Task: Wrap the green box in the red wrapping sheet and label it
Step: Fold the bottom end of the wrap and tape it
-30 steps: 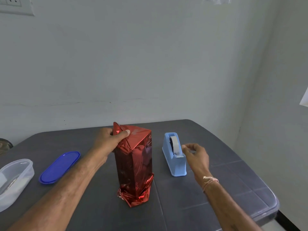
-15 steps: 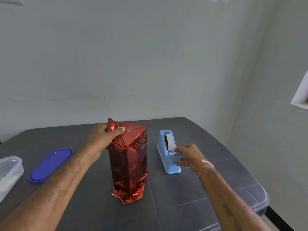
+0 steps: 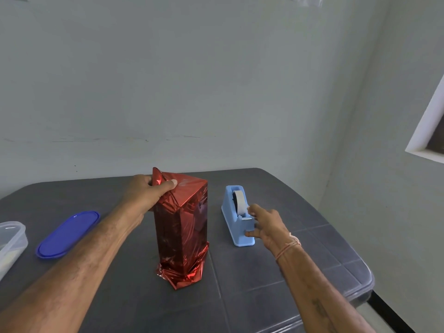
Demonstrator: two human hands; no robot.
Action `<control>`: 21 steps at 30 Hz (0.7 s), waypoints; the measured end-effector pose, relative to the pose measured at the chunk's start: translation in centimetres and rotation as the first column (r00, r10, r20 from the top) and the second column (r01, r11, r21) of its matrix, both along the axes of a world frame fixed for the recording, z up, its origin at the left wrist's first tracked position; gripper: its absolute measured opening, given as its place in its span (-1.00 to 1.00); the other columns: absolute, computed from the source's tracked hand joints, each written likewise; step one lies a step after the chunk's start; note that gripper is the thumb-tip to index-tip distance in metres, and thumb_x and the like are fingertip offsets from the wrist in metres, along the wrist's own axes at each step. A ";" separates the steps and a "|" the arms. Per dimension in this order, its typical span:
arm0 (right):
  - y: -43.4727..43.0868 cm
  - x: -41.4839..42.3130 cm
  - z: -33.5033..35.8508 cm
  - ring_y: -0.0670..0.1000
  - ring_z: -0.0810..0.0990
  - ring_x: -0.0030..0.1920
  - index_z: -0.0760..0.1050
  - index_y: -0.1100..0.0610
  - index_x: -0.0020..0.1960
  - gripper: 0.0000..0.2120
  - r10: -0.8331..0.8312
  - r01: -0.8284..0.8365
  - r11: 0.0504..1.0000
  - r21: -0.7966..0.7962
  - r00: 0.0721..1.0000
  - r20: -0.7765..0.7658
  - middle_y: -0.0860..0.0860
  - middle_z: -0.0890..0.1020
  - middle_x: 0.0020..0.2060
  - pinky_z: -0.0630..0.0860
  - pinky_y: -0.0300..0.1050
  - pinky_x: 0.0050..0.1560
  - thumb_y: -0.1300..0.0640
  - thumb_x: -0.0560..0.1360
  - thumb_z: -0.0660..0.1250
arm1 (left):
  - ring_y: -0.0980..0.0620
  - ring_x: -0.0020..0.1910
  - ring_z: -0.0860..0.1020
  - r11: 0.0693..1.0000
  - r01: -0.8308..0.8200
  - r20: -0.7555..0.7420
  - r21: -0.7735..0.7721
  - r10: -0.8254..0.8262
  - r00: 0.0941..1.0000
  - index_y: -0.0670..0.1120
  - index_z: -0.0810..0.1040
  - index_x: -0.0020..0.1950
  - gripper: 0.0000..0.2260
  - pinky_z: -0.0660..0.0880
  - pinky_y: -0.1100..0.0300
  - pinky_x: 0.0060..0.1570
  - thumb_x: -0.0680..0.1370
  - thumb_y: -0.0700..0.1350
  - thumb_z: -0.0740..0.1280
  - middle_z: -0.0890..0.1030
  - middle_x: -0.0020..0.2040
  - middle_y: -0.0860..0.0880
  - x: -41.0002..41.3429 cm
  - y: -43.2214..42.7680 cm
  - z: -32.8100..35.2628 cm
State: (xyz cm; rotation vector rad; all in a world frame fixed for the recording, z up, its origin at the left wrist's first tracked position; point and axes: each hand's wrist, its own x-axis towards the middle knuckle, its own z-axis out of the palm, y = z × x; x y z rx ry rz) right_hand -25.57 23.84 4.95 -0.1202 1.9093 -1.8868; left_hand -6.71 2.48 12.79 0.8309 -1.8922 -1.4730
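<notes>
Upright wrapped box (image 3: 181, 227): left hand (image 3: 144, 194) pinches its top fold; right hand (image 3: 265, 224), fingers spread, touches the tape dispenser (image 3: 236, 216) just right of the box.

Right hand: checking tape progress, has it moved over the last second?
Yes. The right hand dropped from beside the tape roll to the tape dispenser cutter end.

One view only, from the person's head, looking forward and down across the dark tabletop (image 3: 276, 296) toward the pale wall behind it. The tabletop fills the lower half, close in, both forearms reaching onto it from the bottom edge; the room corner shows beyond its right side.
</notes>
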 end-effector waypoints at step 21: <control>0.2 1.6 -5.3 -0.02 0.57 -0.35 0.60 0.31 -0.08 -0.83 -0.156 0.155 0.977 -0.146 0.988 0.002 0.12 0.66 -0.29 0.58 -0.17 -0.30 0.19 0.54 0.48 | 0.13 -0.39 0.66 1.000 -0.008 0.003 -0.018 0.009 1.000 -0.21 0.69 -0.05 -0.78 0.51 0.28 -0.41 0.50 -0.05 0.54 0.72 -0.24 -0.07 0.1 -0.1 0.0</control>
